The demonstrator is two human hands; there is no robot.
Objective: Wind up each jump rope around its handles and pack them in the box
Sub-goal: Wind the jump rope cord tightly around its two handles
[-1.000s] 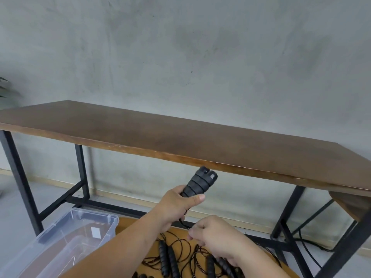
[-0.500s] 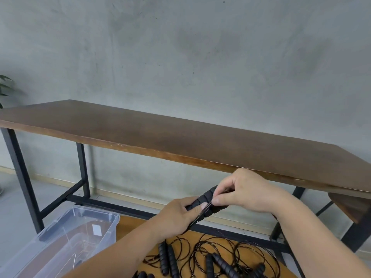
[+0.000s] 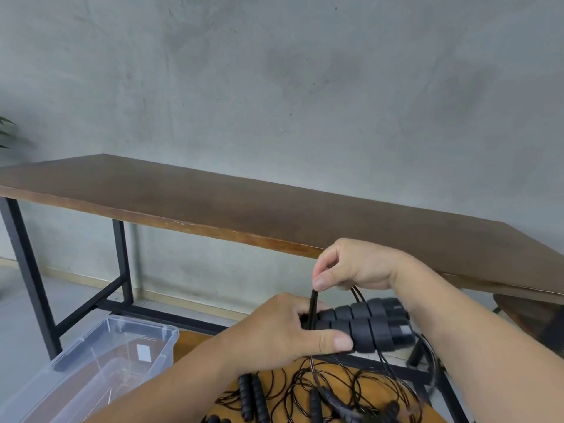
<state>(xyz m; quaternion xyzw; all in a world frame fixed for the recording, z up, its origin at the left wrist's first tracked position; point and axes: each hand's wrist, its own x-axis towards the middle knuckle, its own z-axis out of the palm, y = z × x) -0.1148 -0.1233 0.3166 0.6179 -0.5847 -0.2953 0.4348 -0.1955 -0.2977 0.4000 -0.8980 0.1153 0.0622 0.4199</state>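
Beyond the hands we note a long brown table (image 3: 274, 215) on black metal legs, set against a grey concrete wall (image 3: 305, 87); a few green leaves (image 3: 6, 129) show at the left edge. At lower left sits a clear plastic box (image 3: 100, 358), open on top, with a white label on its end wall. Below the hands, on a lower wooden surface (image 3: 195, 343), we see loose jump ropes (image 3: 335, 389): black ribbed handles among thin dark coils, well tangled. Both forearms cross the lower frame and hide part of that pile.

The 2 handles (image 3: 366, 326) being worked are black, thick and ribbed, laid side by side, pointing right, held in the air above the pile. The left hand (image 3: 274, 331) grips their near end, fingers curled around them and thumb pressed along the lower handle. The right hand (image 3: 351, 267), above them, pinches the black cord (image 3: 313, 306) between thumb and forefinger, the cord running straight down to the handles. Thin loops hang from under this hand toward the pile.
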